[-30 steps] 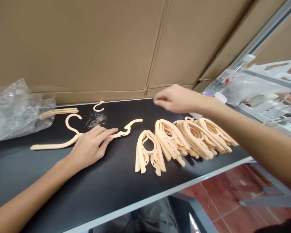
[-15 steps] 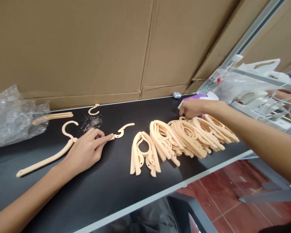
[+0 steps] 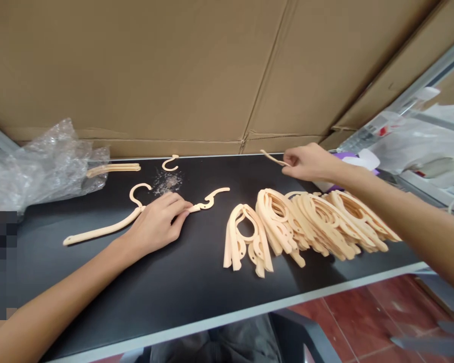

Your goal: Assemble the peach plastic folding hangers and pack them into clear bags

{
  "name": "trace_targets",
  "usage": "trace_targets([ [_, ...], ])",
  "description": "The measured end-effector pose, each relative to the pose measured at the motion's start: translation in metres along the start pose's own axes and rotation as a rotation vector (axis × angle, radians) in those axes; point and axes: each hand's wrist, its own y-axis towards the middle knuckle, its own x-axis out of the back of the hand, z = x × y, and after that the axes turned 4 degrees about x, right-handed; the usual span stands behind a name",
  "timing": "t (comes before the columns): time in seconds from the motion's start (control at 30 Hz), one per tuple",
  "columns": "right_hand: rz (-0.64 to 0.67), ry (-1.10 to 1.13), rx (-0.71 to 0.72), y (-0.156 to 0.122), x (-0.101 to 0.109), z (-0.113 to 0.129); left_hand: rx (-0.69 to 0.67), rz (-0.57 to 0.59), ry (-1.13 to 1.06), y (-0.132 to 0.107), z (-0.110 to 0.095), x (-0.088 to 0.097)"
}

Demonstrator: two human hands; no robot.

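Left of the row of folded hangers, the left hand pinches with bunched fingers the joint of an opened hanger, seemingly light, stiff, slick plastic best gripped at that thicker hub, while behind the row the right hand pinches a thin strip.

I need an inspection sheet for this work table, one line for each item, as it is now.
Surface: black table, pale specks near the back.
Job's things: open hanger; thin strip; row of folded hangers.
Clutter: plastic bag, small hook, loose strips.
Grippers: left hand rests on the open hanger; right hand pinches the thin strip.
Cables: nothing seen.
Surroundings: cardboard boxes behind.
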Motion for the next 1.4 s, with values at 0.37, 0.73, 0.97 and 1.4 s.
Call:
trace_targets([
  [0.37, 0.121, 0.518, 0.439, 0.008, -0.005, 0.159, -0.049, -0.059, 0.067, -0.001, -0.002, 0.0],
  [0.73, 0.142, 1.018, 0.218, 0.014, -0.021, 0.169, -0.041, -0.046, 0.122, 0.002, -0.009, 0.005],
  [0.97, 0.133, 0.925, 0.204, 0.032, -0.036, 0.187, -0.056, -0.118, 0.068, 0.0, -0.004, 0.0],
  [1.4, 0.111, 0.474, 0.146, 0.029, -0.041, 0.192, -0.06, -0.101, 0.102, -0.003, -0.006, -0.002],
])
